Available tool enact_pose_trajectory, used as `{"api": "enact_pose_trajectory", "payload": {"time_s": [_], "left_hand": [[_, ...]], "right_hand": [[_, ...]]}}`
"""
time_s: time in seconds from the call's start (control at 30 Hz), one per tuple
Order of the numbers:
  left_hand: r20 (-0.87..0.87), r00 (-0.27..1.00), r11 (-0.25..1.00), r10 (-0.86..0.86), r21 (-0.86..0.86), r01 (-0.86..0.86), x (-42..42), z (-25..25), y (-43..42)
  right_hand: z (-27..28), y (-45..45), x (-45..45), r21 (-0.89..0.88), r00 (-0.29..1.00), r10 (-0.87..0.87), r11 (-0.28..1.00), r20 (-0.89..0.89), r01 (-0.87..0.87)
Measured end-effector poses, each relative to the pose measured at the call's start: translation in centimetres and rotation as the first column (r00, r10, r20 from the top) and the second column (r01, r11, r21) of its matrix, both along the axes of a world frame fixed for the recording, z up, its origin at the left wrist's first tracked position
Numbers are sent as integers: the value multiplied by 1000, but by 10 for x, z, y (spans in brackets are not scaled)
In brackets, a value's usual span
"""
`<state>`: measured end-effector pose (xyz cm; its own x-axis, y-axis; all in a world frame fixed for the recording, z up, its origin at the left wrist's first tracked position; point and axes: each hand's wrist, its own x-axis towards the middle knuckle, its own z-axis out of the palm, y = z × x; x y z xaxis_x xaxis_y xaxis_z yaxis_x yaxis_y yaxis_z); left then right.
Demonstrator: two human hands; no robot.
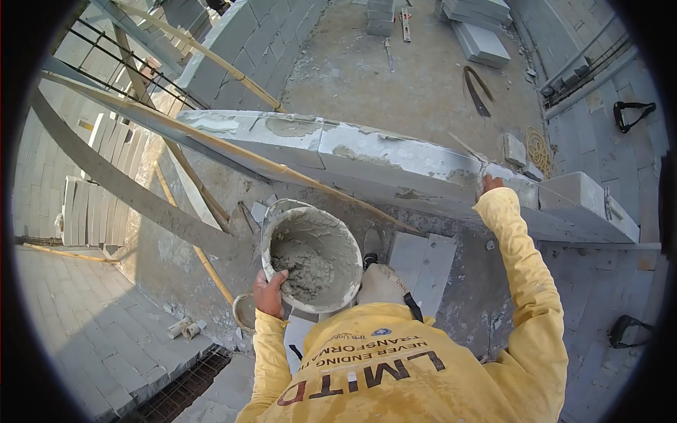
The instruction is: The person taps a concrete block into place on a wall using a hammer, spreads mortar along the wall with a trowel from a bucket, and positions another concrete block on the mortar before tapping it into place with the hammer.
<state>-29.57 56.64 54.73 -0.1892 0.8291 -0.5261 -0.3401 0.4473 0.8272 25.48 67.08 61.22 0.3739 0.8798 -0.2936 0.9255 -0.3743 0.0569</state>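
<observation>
My left hand [270, 292] is closed on the rim of a bucket [266, 243], thumb over the inside edge. Wet grey mortar [307, 266] lies in the bucket and coats its inner wall. My right arm reaches forward to a low wall of pale blocks [395, 158]. At the wall's top edge my right hand [491, 184] is closed, its fingers bent close to a joint between blocks; what they hold is too small to make out. Patches of mortar are smeared along the top of the wall.
Bamboo poles [282, 168] slant across the left side and in front of the wall. Beyond the wall are stacked blocks [483, 44], a handsaw [474, 95], a spirit level [405, 25] and coiled rope [539, 153]. Flat blocks [423, 264] lie near my feet.
</observation>
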Motion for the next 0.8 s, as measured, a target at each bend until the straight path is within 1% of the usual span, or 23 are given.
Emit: {"api": "enact_pose_trajectory", "payload": {"time_s": [0.03,0.07,0.1,0.13,0.17,0.2,0.23,0.27,0.3,0.33,0.37,0.4,0.47,0.5,0.53,0.63,0.67,0.73,0.77,0.8], "left_hand": [[1,1000,1000,-2,24,2,6,7,2],[25,1000,1000,-17,15,17,14,21,6],[-61,997,999,-38,10,39,11,10,4],[-95,995,999,-44,18,45,17,17,7],[-124,991,998,-58,30,62,25,24,13],[-154,985,996,-84,27,89,29,26,15],[-180,977,993,-112,21,118,33,27,15],[-204,969,989,-142,9,147,36,29,14],[-226,959,984,-169,12,176,39,32,14],[-248,949,978,-195,18,206,42,35,16],[-269,938,972,-219,24,234,45,36,18],[-245,944,970,-222,44,240,48,34,20],[-358,892,951,-277,28,307,58,45,27],[-410,861,941,-301,19,338,61,49,32],[-418,853,936,-313,17,352,60,40,34],[-390,891,954,-233,86,287,69,44,47],[-395,884,956,-251,44,291,67,43,50],[-407,875,953,-261,35,301,71,47,52],[-416,869,950,-269,32,310,73,49,53],[-381,886,951,-266,49,306,74,44,52]], "right_hand": [[-9,-13,-4,75,996,-1,997,-88,8],[-5,-28,-24,95,969,55,995,-239,-33],[13,-43,-48,126,919,102,990,-381,-58],[29,-56,-71,165,848,142,984,-511,-65],[38,-64,-95,7,766,33,999,-642,-37],[30,-74,-110,-21,738,87,991,-670,-136],[36,-73,-135,-222,733,-18,958,-680,-182],[25,-72,-153,-329,749,16,892,-663,-310],[10,-74,-174,-382,774,39,854,-633,-355],[9,-64,-200,-495,816,43,777,-576,-390],[-29,-65,-215,-512,825,105,739,-555,-438],[-66,-74,-232,-437,852,229,779,-470,-450],[-91,-71,-265,-437,860,322,757,-395,-485],[-90,-69,-278,-464,841,369,710,-396,-530],[-88,-68,-286,-493,813,422,649,-401,-579],[-53,-57,-289,-557,689,558,422,-462,-715],[-39,-51,-285,-569,637,592,334,-494,-752],[-17,-42,-279,-571,563,601,205,-567,-795],[-7,-37,-276,-557,535,588,166,-607,-814],[0,-33,-273,-542,509,571,131,-643,-830]]}}
